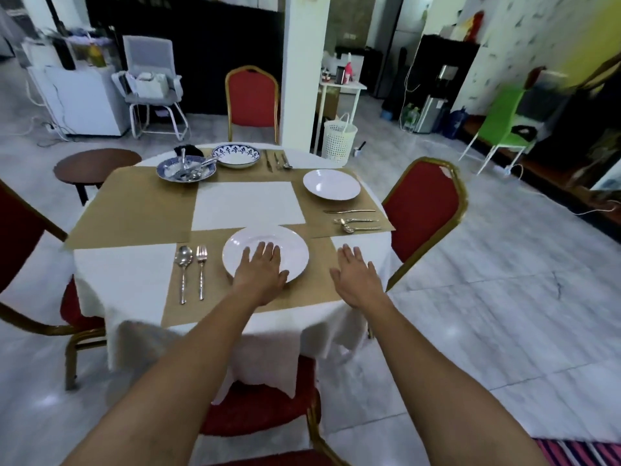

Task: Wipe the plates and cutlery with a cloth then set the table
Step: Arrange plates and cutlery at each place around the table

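A white plate (pixel 285 245) lies on the near tan placemat, and my left hand (pixel 262 272) rests flat on its near side, fingers spread. My right hand (pixel 356 277) hovers open, palm down, over the placemat to the plate's right. A spoon (pixel 183 264) and a fork (pixel 201 267) lie left of the plate. A second white plate (pixel 331 185) sits at the right, with cutlery (pixel 353 220) beside it. At the far side stand a blue patterned bowl (pixel 237 155), cutlery (pixel 279 160), a blue plate (pixel 186 168) holding several pieces of cutlery, and a dark cloth (pixel 188 150).
The round table (pixel 127 274) has a white cloth and tan placemats. Red chairs stand at the near edge (pixel 265 408), the right (pixel 423 210), the far side (pixel 252 99) and the left (pixel 20 230). A small brown stool (pixel 95 164) is at the far left.
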Motion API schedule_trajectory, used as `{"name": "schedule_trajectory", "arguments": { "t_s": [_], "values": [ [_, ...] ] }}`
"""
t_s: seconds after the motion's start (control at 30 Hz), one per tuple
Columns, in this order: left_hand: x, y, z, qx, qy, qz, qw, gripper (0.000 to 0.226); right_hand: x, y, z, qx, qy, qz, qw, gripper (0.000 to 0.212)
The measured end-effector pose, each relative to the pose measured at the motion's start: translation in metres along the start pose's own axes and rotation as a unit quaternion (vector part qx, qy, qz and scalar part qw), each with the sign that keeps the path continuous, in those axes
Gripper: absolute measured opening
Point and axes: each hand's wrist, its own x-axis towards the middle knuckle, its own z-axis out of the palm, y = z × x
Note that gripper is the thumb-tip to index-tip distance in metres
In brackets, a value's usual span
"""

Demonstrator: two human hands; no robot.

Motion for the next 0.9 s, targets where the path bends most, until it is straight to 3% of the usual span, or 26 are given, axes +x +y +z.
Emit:
{"name": "schedule_trajectory", "arguments": {
  "t_s": [0.2, 0.43, 0.9],
  "values": [
    [0.010, 0.100, -0.043, -0.005, 0.049, -0.015, 0.999, 0.059, -0.021, 0.076, -0.058, -0.041, 0.030, -0.066, 0.997, 0.056],
    [0.057, 0.164, -0.073, -0.008, 0.074, -0.030, 0.997, 0.057, 0.006, 0.146, -0.089, -0.024, 0.037, -0.085, 0.995, 0.055],
    [0.261, 0.234, -0.097, 0.006, 0.053, -0.139, 0.989, 0.059, 0.215, 0.270, -0.151, -0.079, 0.026, -0.190, 0.978, 0.056]
  ]
}}
